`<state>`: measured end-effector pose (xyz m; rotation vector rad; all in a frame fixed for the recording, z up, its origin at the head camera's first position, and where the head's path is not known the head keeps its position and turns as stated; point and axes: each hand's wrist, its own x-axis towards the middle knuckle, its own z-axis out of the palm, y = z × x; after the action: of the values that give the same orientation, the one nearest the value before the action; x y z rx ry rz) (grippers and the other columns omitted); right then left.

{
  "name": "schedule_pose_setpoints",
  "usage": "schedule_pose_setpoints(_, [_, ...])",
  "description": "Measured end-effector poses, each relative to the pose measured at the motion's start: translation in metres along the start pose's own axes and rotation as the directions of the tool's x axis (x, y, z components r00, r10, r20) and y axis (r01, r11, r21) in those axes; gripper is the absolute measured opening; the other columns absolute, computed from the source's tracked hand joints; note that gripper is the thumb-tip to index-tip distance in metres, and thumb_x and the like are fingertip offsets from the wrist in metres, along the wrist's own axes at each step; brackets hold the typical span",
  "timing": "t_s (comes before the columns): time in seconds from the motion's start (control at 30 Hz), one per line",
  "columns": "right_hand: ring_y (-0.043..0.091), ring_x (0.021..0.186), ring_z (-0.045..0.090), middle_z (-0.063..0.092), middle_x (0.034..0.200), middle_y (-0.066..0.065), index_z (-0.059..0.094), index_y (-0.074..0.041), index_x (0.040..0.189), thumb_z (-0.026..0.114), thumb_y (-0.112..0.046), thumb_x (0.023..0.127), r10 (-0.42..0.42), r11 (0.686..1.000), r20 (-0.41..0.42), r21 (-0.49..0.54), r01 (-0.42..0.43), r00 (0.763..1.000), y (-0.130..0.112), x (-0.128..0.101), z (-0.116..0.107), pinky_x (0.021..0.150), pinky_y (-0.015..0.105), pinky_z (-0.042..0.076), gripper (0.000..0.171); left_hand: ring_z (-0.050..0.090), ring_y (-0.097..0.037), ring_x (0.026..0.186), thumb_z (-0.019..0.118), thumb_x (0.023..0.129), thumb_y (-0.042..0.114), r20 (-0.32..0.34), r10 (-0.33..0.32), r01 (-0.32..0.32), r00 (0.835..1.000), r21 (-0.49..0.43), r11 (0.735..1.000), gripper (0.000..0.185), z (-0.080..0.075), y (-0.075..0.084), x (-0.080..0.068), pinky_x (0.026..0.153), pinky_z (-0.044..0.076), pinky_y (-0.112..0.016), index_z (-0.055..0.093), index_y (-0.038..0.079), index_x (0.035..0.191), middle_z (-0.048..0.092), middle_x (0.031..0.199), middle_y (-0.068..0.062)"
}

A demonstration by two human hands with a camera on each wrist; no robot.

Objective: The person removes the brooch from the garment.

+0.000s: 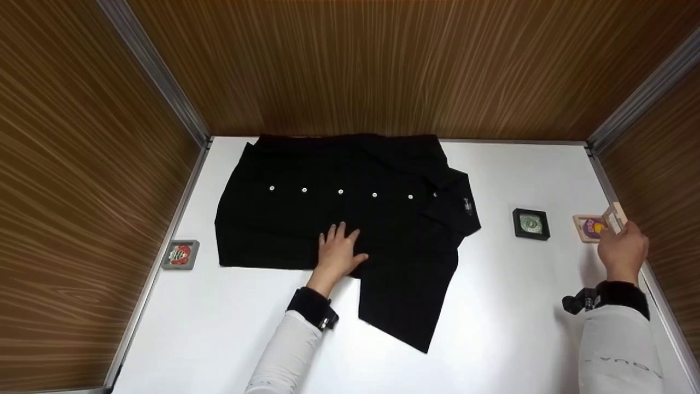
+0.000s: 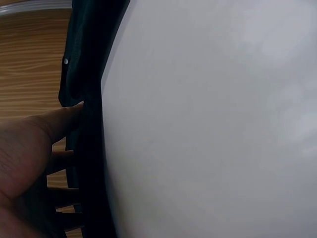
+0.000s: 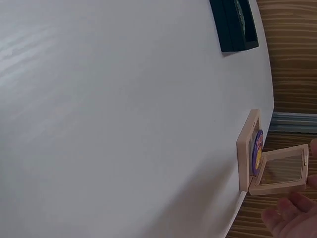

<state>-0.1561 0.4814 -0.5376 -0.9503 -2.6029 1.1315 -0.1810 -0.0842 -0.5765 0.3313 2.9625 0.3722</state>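
Note:
A black short-sleeved shirt (image 1: 273, 224) with white buttons and a collar lies flat, its collar to the right. My left hand (image 1: 336, 256) rests on its lower front with the fingers spread; in the left wrist view, the thumb and fingers touch the dark cloth (image 2: 91, 148). At the far right, my right hand (image 1: 623, 249) holds the raised lid (image 3: 282, 171) of a small light wood-coloured display case (image 1: 585, 234). The lid is a frame with a clear pane. Inside the case sits a purple and yellow round badge (image 3: 257, 152).
A black case with a green and white disc (image 1: 530, 223) lies between the shirt and the wooden case. At the left edge is a grey case (image 1: 180, 255) with a red, white and green piece. Wood-grain panels (image 1: 350, 71) border the white table (image 1: 503, 328).

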Motion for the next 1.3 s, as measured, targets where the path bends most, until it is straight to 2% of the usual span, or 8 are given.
schedule_pose_setpoints(0.13, [0.048,0.137,0.026,0.028,0.148,0.037,0.025,0.006,0.150,0.047,-0.019,0.096,-0.039,0.999,0.002,-0.012,0.039,0.999,0.003,-0.004,0.006,0.114,0.051,0.021,0.064,0.031,-0.041,0.139,0.071,0.086,0.049,-0.018,0.002,-0.002,1.000,-0.002,1.000,0.067,-0.001,0.000,-0.001,0.110,0.025,-0.060,0.054,0.016,0.142,0.037,0.151,-0.020])
schedule_pose_setpoints(0.3, [0.052,0.129,0.035,0.040,0.136,0.041,0.038,0.012,0.142,0.052,-0.007,0.092,-0.182,0.983,-0.039,-0.040,0.180,0.983,0.010,-0.009,0.017,0.110,0.054,0.027,0.055,0.029,-0.040,0.141,0.070,0.086,0.050,-0.007,-0.008,0.008,1.000,-0.011,1.000,0.068,-0.001,0.000,-0.001,0.111,0.023,-0.060,0.053,0.018,0.143,0.035,0.152,-0.019])
schedule_pose_setpoints(0.37, [0.055,0.126,0.035,0.038,0.132,0.045,0.040,0.016,0.138,0.052,-0.004,0.092,-0.236,0.970,-0.014,-0.071,0.234,0.972,0.013,-0.012,0.019,0.109,0.056,0.027,0.052,0.029,-0.039,0.141,0.070,0.086,0.051,0.000,-0.006,0.006,1.000,-0.008,1.000,0.068,0.000,0.000,0.000,0.111,0.023,-0.060,0.052,0.018,0.143,0.035,0.152,-0.019])
schedule_pose_setpoints(0.47, [0.060,0.124,0.032,0.032,0.131,0.049,0.042,0.019,0.134,0.051,-0.005,0.093,-0.280,0.950,0.070,-0.121,0.287,0.957,0.017,-0.015,0.019,0.108,0.060,0.026,0.048,0.029,-0.039,0.141,0.070,0.086,0.051,0.007,-0.003,0.003,1.000,0.000,1.000,0.068,0.001,0.001,0.001,0.111,0.024,-0.060,0.052,0.018,0.143,0.035,0.152,-0.020])
schedule_pose_setpoints(0.63, [0.064,0.131,0.016,0.009,0.143,0.048,0.022,0.010,0.148,0.046,-0.022,0.100,-0.187,0.954,0.282,-0.177,0.242,0.941,0.014,-0.015,0.015,0.108,0.067,0.019,0.062,0.029,-0.039,0.141,0.069,0.087,0.051,0.011,-0.008,0.008,1.000,0.004,1.000,0.068,0.000,0.001,0.002,0.111,0.023,-0.060,0.051,0.019,0.144,0.035,0.153,-0.019])
schedule_pose_setpoints(0.77, [0.063,0.134,0.004,-0.006,0.148,0.044,0.004,0.002,0.153,0.044,-0.035,0.102,-0.096,0.962,0.373,-0.204,0.183,0.923,0.010,-0.014,0.012,0.106,0.072,0.015,0.075,0.028,-0.039,0.141,0.069,0.087,0.051,0.015,-0.005,0.005,1.000,0.005,1.000,0.068,0.000,0.001,0.002,0.111,0.023,-0.060,0.051,0.019,0.144,0.035,0.153,-0.019])
schedule_pose_setpoints(1.1, [0.064,0.134,0.004,-0.017,0.153,0.036,-0.002,-0.014,0.156,0.044,-0.046,0.100,0.006,0.966,0.390,-0.240,0.096,0.921,0.007,-0.014,0.015,0.097,0.078,0.021,0.080,0.028,-0.038,0.141,0.069,0.086,0.052,0.010,-0.010,0.010,1.000,0.005,1.000,0.069,0.000,0.001,0.002,0.111,0.024,-0.060,0.051,0.020,0.144,0.035,0.153,-0.018])
schedule_pose_setpoints(1.3, [0.064,0.134,0.005,-0.020,0.152,0.035,-0.003,-0.015,0.157,0.042,-0.043,0.101,0.028,0.961,0.390,-0.265,0.083,0.920,0.006,-0.016,0.017,0.095,0.078,0.024,0.077,0.029,-0.039,0.141,0.070,0.086,0.051,0.004,-0.006,0.006,1.000,-0.001,1.000,0.069,0.001,0.001,0.002,0.111,0.024,-0.060,0.052,0.019,0.144,0.036,0.152,-0.019])
